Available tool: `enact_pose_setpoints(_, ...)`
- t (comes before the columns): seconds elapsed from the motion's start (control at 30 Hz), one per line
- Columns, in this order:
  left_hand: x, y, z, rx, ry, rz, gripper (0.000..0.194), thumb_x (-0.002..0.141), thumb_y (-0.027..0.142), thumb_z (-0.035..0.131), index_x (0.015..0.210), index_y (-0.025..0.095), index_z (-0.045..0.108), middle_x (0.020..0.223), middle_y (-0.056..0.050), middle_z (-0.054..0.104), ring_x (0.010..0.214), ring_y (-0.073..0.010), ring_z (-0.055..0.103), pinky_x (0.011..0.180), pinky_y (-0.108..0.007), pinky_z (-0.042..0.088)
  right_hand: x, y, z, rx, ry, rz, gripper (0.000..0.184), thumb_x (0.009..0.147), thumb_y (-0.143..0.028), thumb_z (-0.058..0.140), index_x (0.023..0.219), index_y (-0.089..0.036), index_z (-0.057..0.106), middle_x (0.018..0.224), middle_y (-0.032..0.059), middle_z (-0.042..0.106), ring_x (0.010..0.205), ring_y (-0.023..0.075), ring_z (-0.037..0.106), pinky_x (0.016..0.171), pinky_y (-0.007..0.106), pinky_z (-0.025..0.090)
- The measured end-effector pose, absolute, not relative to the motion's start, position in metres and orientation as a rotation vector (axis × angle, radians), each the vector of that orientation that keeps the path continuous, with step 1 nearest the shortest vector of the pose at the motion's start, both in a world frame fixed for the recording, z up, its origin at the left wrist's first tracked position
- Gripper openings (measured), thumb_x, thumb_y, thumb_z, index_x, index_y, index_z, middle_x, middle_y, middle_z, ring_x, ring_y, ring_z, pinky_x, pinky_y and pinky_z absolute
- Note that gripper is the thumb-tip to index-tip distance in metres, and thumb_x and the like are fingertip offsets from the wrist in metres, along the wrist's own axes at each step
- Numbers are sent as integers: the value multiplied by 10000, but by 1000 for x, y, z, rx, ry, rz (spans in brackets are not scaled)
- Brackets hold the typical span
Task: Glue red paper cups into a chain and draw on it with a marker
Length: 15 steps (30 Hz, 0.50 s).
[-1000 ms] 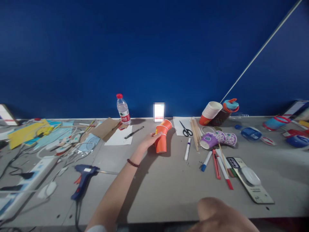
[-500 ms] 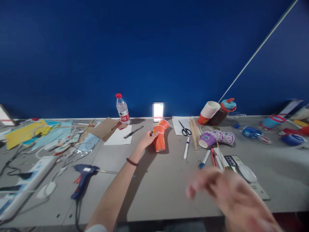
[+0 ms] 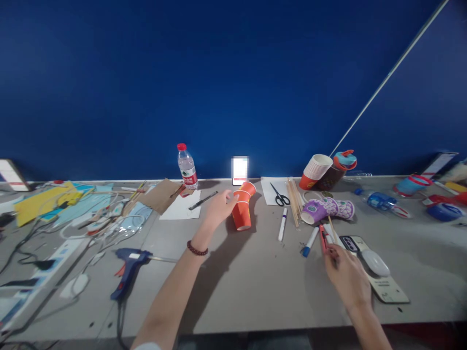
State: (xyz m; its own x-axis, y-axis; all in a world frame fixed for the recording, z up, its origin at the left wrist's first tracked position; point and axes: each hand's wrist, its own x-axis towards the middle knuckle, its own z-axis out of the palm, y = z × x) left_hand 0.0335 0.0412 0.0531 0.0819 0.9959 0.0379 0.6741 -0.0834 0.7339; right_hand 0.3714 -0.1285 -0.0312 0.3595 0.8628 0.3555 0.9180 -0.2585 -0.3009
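Observation:
Two orange paper cups [image 3: 242, 214] lie joined end to end near the middle of the table. My left hand [image 3: 219, 208] is just left of them, fingers loosely bent and apart, with a fingertip close to the cups' edge; whether it touches is hard to tell. On the right, my right hand [image 3: 345, 272] reaches down with its fingers closed around the near end of a red utility knife [image 3: 322, 237]. A blue-capped marker [image 3: 310, 241] lies left of the knife. Behind it is a pair of joined purple cups [image 3: 328, 209].
A blue glue gun [image 3: 130, 270] lies left of my left forearm. Scissors [image 3: 280, 197], wooden sticks [image 3: 294, 201] and a white marker [image 3: 282, 224] sit right of the orange cups. A water bottle [image 3: 187, 170] and a cup stack [image 3: 316, 171] stand at the back. A phone [image 3: 388, 287] lies far right.
My right hand has moved forward from a blurred reach above the table's front and has taken hold of the red utility knife. My left hand has eased slightly back from the orange cups.

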Motion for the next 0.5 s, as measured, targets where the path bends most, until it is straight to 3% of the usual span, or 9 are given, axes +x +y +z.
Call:
enact_pose_setpoints(0.37,40,-15,120,1976,1393,905,382,875,500,490,1105,246,658,952,-54,705,855,-206,629,661,-267,473,396,-148,-49,-2438,-1493,-128,365,869,-339,385,1083,-163,623,927,129,685,832,290,630,733,383,473)
enact_pose_setpoints(0.5,34,-38,141,1972,1355,996,368,880,482,495,1084,228,667,1006,-65,698,886,-202,626,632,-249,484,398,-160,-51,-2487,-1452,-71,445,878,-348,370,1209,-178,615,1065,145,691,877,296,661,685,369,478)
